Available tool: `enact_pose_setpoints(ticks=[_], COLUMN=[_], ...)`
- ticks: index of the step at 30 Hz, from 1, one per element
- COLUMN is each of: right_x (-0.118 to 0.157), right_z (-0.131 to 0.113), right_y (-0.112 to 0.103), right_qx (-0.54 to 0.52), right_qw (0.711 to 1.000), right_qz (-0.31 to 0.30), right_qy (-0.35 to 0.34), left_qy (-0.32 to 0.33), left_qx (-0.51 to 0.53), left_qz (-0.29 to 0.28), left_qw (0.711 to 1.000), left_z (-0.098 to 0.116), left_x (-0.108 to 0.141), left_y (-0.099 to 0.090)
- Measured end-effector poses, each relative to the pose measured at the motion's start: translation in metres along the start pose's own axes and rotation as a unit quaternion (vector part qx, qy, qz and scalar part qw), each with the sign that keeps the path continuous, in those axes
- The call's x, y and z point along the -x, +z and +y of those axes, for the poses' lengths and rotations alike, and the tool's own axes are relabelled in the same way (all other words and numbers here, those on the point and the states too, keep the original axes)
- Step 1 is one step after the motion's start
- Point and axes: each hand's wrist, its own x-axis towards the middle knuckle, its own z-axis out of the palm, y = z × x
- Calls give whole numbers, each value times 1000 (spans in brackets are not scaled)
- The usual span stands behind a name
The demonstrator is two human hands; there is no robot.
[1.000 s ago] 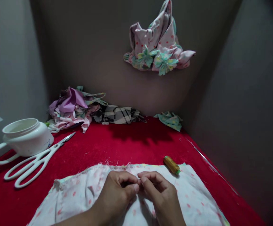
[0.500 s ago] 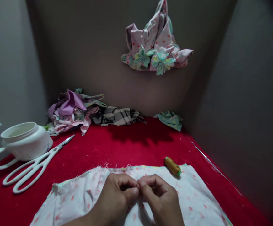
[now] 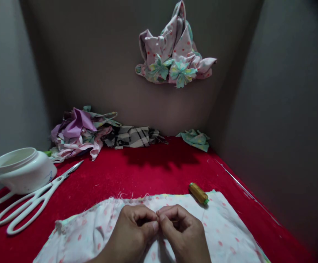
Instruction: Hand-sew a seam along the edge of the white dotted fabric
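My left hand [image 3: 135, 230] and my right hand [image 3: 182, 230] meet fingertip to fingertip, low in the middle of the view. Each pinches thumb against forefinger; whatever is between the tips is too small to make out. Beneath them spreads a white cloth [image 3: 224, 226] with pink-red dots, its far edge frayed with loose threads. A spool of golden-brown thread [image 3: 198, 193] with green ends lies on the cloth, beyond my right hand.
White-handled scissors [image 3: 38, 201] lie at left on the red table cover [image 3: 148, 175], beside a white handled pot [image 3: 24, 171]. Fabric scraps [image 3: 79, 128] are heaped against the back wall, with a green scrap [image 3: 194, 139] farther right. A dotted cloth piece with bows [image 3: 175, 54] hangs above.
The view has shifted slightly, so most things sit a little farther left. Both hands keep the same pinch, fingertips together.
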Motion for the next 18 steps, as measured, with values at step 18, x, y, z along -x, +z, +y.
enact_pose_setpoints(ticks=[18], right_x=[-1], right_z=[0], right_y=[-1], right_qx=[30], right_qw=[999], right_qz=[-4], right_qy=[-13], left_qy=[6], left_qx=[-7], left_qz=[-1], left_qw=[1000], left_z=[-1], left_x=[1], left_y=[1])
